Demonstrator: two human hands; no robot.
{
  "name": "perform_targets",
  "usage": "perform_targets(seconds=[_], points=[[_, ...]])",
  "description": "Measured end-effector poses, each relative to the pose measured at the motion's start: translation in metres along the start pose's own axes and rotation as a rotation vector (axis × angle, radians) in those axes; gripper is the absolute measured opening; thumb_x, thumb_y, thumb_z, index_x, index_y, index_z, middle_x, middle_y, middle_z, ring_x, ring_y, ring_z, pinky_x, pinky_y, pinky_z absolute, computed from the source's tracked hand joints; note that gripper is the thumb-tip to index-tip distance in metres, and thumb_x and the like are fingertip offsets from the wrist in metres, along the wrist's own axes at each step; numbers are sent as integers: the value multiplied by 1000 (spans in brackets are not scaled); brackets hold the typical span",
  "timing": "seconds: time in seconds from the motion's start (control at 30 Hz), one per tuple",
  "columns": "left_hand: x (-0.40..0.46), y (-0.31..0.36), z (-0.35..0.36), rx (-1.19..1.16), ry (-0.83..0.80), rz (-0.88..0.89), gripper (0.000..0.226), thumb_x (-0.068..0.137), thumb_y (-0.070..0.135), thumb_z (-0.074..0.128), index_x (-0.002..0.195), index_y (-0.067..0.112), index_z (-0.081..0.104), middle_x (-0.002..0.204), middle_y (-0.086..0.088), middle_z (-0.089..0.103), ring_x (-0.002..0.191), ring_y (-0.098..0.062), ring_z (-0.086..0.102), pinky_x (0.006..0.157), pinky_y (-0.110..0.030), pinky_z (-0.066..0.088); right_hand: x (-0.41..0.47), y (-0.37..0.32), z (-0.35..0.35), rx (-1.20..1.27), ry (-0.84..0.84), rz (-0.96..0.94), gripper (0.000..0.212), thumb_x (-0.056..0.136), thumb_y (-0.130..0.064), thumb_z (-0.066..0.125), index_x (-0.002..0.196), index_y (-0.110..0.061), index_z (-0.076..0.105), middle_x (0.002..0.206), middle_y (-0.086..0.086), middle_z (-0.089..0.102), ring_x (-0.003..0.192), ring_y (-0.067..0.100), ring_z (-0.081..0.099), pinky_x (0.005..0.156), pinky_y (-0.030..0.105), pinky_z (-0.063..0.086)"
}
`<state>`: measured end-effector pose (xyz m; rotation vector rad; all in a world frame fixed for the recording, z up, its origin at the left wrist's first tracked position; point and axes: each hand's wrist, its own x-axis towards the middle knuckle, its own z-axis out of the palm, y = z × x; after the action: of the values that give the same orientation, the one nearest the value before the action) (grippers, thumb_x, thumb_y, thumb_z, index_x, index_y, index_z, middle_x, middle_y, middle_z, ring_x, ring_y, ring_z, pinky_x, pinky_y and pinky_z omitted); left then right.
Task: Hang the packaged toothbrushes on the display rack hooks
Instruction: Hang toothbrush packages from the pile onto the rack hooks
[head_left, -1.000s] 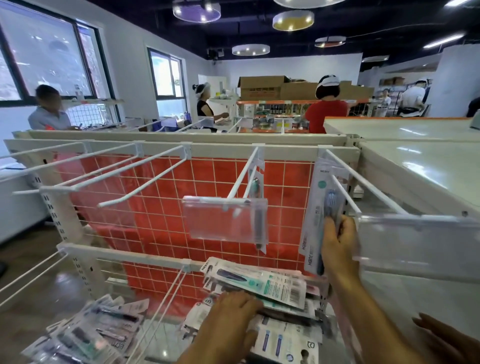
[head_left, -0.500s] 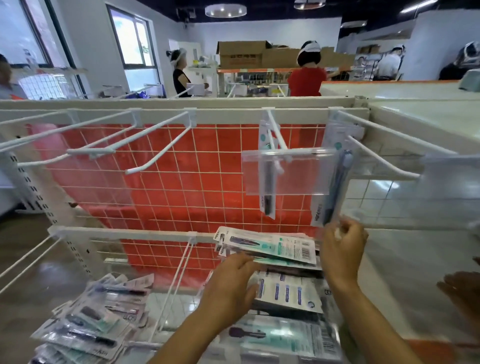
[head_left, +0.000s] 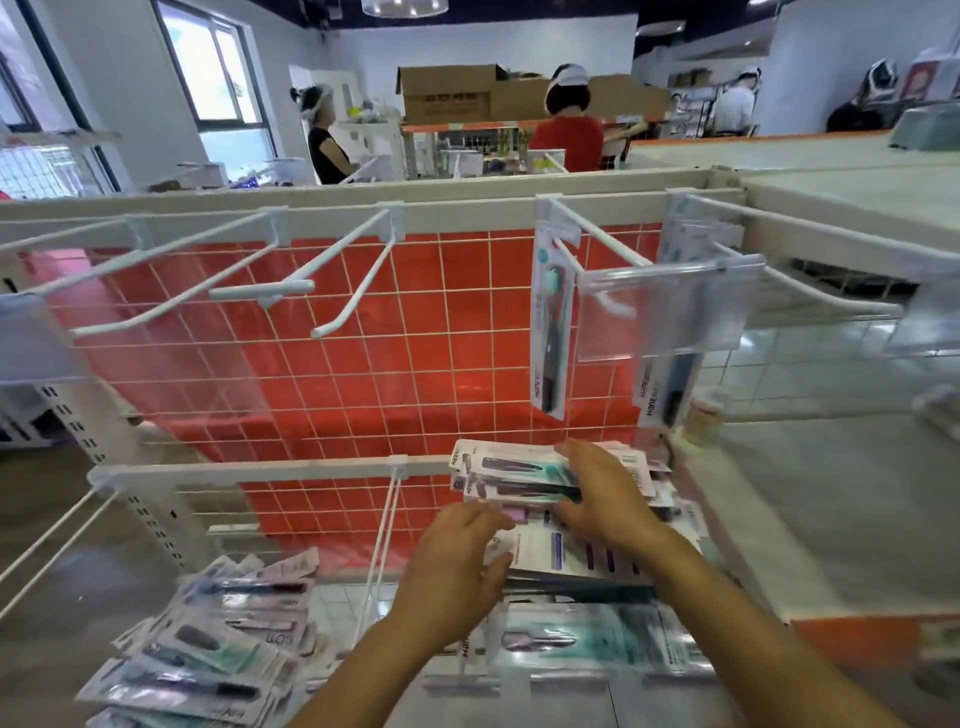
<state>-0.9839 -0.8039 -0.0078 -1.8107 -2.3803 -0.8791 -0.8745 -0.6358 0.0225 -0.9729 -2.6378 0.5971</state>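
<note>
The display rack (head_left: 363, 208), a white frame with a wire grid over a red tiled backing, fills the scene and carries its hooks along the far top rail, so that packs slid onto them hang face-out toward a shopper. The empty hooks (head_left: 358, 280) at the left and centre reach toward the viewer with upturned tips, which should keep a hung pack from sliding off. At the right, two hooks already carry stock: one hung toothbrush pack (head_left: 551, 332) dangles upright by its card hole, and a second hung pack (head_left: 670, 384) sits behind a clear price tag holder (head_left: 670, 312) fixed at that hook's tip. The supply lies flat and low for easy reach: a loose heap of packs (head_left: 208, 654) at the near left, and a stack of packs (head_left: 519, 478) resting at the lower tier near the right. Both hands work at that stack. The right hand (head_left: 608, 499) lies over its top with fingers spread, seemingly to pin or peel off the uppermost pack, though its grip is not visibly clamped on one. The left hand (head_left: 457, 566) curls its fingers under the near edge of the stack, apparently steadying it so that one pack can be separated.
</note>
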Motion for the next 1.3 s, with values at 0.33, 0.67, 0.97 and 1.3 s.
perform_targets(seconds=[0.33, 0.67, 0.97, 1.3], points=[[21, 6, 3, -29, 84, -81, 25, 92, 26, 57, 117, 29, 59, 116, 16, 55, 110, -3, 43, 89, -14, 31, 15, 17, -2, -253, -199, -117, 58, 80, -22, 65, 134, -25, 44, 128, 4, 53, 121, 25, 46, 104, 42, 36], [26, 4, 12, -45, 215, -143, 17, 86, 15, 65, 103, 19, 66, 101, 7, 64, 99, -17, 56, 84, -23, 38, 8, 27, -6, -224, -168, -263, 18, 87, -28, 57, 103, -25, 64, 102, -2, 65, 95, 20, 58, 72, 31, 48], [25, 19, -2, -356, 419, -387, 30, 89, 12, 63, 117, 19, 54, 106, 16, 54, 101, -3, 51, 87, -15, 43, -3, 20, -28, -215, -39, -240, 17, 86, -34, 55, 101, -27, 61, 91, -4, 68, 79, 15, 61, 71, 34, 53], [32, 37, -3, -735, 228, -503, 39, 90, 12, 62, 123, 24, 45, 114, 9, 58, 106, -2, 55, 87, -18, 46, -8, -14, -70, 60, 128, -222, 13, 86, -35, 64, 89, -24, 57, 68, -13, 55, 58, 3, 53, 53, 15, 42]])
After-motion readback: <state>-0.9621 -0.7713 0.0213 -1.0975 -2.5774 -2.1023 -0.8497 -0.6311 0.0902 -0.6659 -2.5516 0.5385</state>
